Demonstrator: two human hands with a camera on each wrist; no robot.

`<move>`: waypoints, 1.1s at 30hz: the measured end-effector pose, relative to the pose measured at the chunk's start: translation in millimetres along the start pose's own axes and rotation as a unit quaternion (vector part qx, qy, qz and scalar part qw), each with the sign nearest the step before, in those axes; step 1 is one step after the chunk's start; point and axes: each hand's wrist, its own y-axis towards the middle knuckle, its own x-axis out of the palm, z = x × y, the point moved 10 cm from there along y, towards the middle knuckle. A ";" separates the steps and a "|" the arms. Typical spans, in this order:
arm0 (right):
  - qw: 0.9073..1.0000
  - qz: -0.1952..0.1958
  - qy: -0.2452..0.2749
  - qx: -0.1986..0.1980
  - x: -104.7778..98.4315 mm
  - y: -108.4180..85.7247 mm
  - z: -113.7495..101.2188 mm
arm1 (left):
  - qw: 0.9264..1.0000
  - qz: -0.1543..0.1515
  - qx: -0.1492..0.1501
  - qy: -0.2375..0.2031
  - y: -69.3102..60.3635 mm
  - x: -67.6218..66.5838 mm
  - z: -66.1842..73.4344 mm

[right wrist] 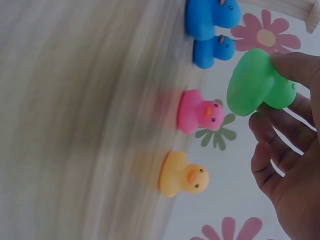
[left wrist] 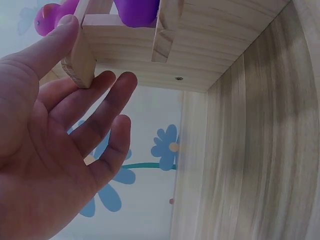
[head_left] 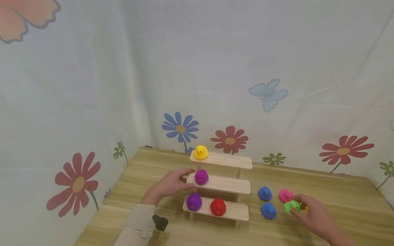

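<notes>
Green is marking out the toy duck (right wrist: pixel 255 82) that a person's right hand (head_left: pixel 317 219) is pinching between thumb and fingertips, with the remaining fingers bending loosely beneath. In the right wrist view, this duck appears to be hanging just above the wood-grain table (head_left: pixel 206 244). Near it, two blue ducks (head_left: pixel 269 210), a pink duck (head_left: pixel 285 195) and an orange-yellow duck (right wrist: pixel 182 176) are resting on the tabletop.

To the left, a three-tier wooden stand (head_left: pixel 230 185) is holding four more: a yellow duck (head_left: pixel 201 152) on the top shelf, a magenta duck (head_left: pixel 201 177) on the middle, and a purple duck (head_left: pixel 194 202) beside a red duck (head_left: pixel 218 207) on the bottom. The left hand (head_left: pixel 169 183) is gripping the left end of the middle shelf, thumb on one side and fingers reaching behind, the outer ones spreading apart; it is seemingly steadying the stand.

The step in hand seems to be picking up the green one. The next move is probably calling for a secure pinch, a path clear of the neighbouring ducks, and a steady stand if a shelf is the destination.
</notes>
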 end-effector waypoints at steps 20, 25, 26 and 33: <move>0.996 -0.069 -0.003 0.057 26.1 -11.4 34.7 | 1.000 -0.010 0.000 -0.007 1.6 1.4 1.4; 0.996 -0.068 0.001 0.053 29.2 -12.5 36.0 | 1.000 -0.008 -0.003 -0.007 1.5 2.3 -1.0; 0.996 -0.068 0.002 0.051 29.7 -12.6 36.5 | 1.000 -0.007 -0.006 -0.007 1.3 2.3 -1.4; 0.996 -0.075 0.008 0.049 31.3 -12.5 36.1 | 1.000 -0.005 -0.008 -0.007 -0.5 1.7 1.3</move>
